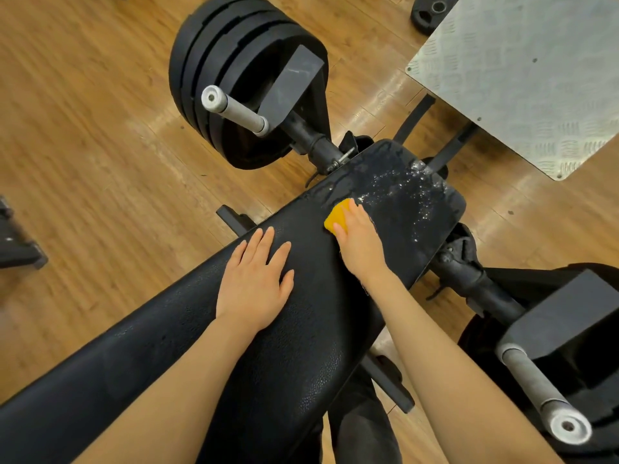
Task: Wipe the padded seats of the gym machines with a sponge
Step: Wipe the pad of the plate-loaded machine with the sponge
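Observation:
A long black padded seat (301, 329) runs from the lower left up to the centre right. Its far end is wet, with white foam and droplets (407, 189). My right hand (360, 241) presses a yellow sponge (338, 216) flat onto the pad just below the foamy patch; only the sponge's left part shows past my fingers. My left hand (256, 283) lies flat on the pad to the left of it, fingers spread, holding nothing.
Black weight plates (234, 72) on a steel sleeve (234, 110) stand beyond the pad at the upper left. A second sleeve (542, 393) with plates is at the lower right. A checker-plate footplate (536, 72) sits at the upper right. Wooden floor (83, 145) surrounds the machine.

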{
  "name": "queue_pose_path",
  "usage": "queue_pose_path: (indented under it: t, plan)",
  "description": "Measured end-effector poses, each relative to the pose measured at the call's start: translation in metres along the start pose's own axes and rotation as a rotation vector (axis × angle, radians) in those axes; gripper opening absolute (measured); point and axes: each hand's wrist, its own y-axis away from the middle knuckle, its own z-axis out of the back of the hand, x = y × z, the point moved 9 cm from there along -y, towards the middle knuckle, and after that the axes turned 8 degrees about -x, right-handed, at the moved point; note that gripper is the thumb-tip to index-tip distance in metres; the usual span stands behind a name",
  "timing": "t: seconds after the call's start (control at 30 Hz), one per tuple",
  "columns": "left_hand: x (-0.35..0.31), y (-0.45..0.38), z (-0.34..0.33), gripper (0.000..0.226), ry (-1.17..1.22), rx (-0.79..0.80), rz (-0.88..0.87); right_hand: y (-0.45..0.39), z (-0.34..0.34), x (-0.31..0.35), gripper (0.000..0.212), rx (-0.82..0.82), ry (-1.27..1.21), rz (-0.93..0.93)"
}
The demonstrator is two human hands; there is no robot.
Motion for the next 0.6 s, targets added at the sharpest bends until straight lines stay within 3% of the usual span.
queue_pose_path:
  t: [0.27, 0.43, 0.6]
  plan:
    - [0.022, -0.003, 0.006, 0.054, 0.012, 0.062, -0.038, 0.110, -0.007, 0.032, 0.057, 0.151, 0.022, 0.153]
    - [0.037, 0.002, 0.008, 0.066, -0.006, 0.059, -0.027, 0.023, -0.012, 0.034, 0.056, 0.109, 0.040, 0.168]
    - [0.037, 0.001, 0.006, 0.063, -0.007, 0.050, -0.023, -0.048, -0.019, 0.037, 0.051, 0.041, 0.014, 0.076]
